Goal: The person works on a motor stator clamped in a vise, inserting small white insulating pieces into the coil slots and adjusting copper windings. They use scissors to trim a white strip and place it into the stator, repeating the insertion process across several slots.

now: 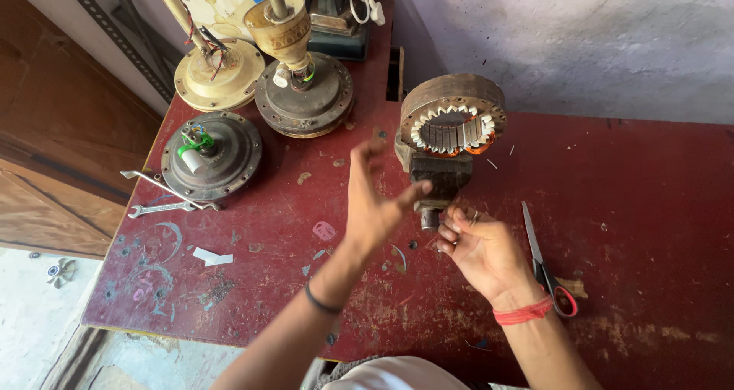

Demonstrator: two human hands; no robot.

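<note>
A round motor stator (453,124) with copper windings and white slot liners sits clamped in a dark bench vise (438,182) on a red worktable (634,183). My left hand (372,199) is raised in front of the vise, fingers spread, holding nothing. Just below the vise my right hand (483,248) has its fingers curled around something thin, possibly wire; it is too small to tell. A red thread band circles that wrist.
Scissors (544,264) with a red handle lie right of my right hand. Three ceiling fan motors (210,154) (304,92) (219,69) stand at the back left, with two spanners (164,199) beside them. A grey wall rises behind the table.
</note>
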